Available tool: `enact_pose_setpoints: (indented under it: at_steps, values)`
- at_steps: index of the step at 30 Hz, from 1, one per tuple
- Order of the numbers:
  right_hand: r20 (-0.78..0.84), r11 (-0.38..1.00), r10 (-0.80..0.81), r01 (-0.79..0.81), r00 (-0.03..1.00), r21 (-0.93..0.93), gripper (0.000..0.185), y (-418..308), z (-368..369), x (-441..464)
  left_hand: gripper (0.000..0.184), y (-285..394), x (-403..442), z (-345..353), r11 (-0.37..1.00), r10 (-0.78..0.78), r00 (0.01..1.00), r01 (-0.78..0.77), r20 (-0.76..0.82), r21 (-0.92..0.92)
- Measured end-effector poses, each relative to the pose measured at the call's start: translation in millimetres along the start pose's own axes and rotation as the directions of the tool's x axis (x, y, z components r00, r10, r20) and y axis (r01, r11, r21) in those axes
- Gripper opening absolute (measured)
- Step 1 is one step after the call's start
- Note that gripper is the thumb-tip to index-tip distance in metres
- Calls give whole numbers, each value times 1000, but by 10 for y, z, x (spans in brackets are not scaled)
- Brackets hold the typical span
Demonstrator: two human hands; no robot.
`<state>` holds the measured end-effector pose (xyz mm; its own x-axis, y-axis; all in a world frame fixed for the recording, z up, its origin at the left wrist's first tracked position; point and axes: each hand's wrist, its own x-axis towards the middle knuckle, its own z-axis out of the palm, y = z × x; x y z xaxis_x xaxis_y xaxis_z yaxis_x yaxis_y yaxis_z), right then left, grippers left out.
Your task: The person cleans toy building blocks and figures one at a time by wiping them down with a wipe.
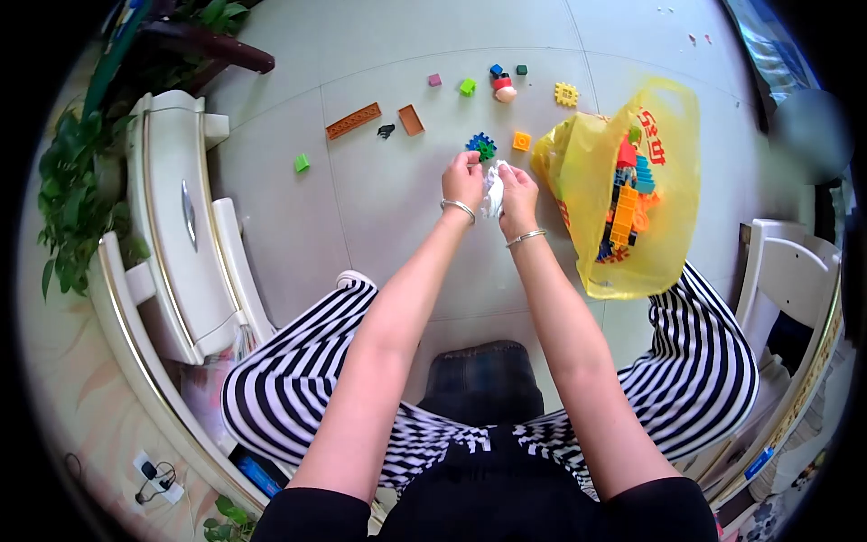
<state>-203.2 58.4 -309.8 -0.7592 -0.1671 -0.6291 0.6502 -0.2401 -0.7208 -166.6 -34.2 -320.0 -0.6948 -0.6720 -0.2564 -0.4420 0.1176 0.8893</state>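
In the head view my left hand is closed in a pinch at the edge of a green toy gear. A blue gear piece sits against the green one. Close beside it, my right hand pinches a crumpled white tissue that hangs down between the two hands. A bracelet circles each wrist. Just beyond the right hand, an orange block lies on the tiled floor.
An upright yellow plastic bag full of toy pieces stands at the right. Several loose pieces lie around, among them a long brown brick, a yellow gear block and a green block. White furniture flanks the left.
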Motion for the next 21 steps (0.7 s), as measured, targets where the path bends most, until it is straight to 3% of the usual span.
enact_pose_setpoints:
  at_steps: [1, 2, 4, 6, 9, 16, 18, 20, 21]
  values:
    - [-36, 1000, 10, -10, 999, -8, 18, 57, 4, 87, 21, -138, 108, 52, 993, 78, 997, -79, 15, 92]
    - [-76, 1000, 22, -23, 997, -19, 18, 118, -25, 149, 21, -278, 159, 133, 994, 61, 998, -63, 23, 91]
    - [-104, 998, 42, -46, 994, -31, 19, 169, 5, 267, 22, -275, 291, 191, 931, -13, 998, -11, 63, 365]
    - [-137, 997, 61, -68, 989, -42, 20, 235, -10, 332, 22, -330, 369, 228, 932, 13, 996, -43, 85, 360]
    - [-151, 997, 63, -69, 987, -35, 21, 300, -42, 383, 21, -249, 454, 241, 817, 48, 989, -120, 140, 563]
    - [-63, 998, 50, -51, 997, -23, 17, -60, 38, -61, 16, 151, 180, -99, 951, 169, 986, -163, 3, 262]
    - [-5, 999, 12, -12, 1000, -34, 15, -274, 123, -329, 16, 392, -11, -291, 938, 218, 976, -206, -10, 278]
    - [135, 962, -188, 210, 973, -175, 13, -466, 183, -603, 16, 613, -217, -466, 922, 271, 962, -253, -20, 293]
    - [149, 959, -210, 233, 966, -159, 13, -559, 218, -695, 16, 748, -293, -564, 884, 332, 943, -315, 9, 346]
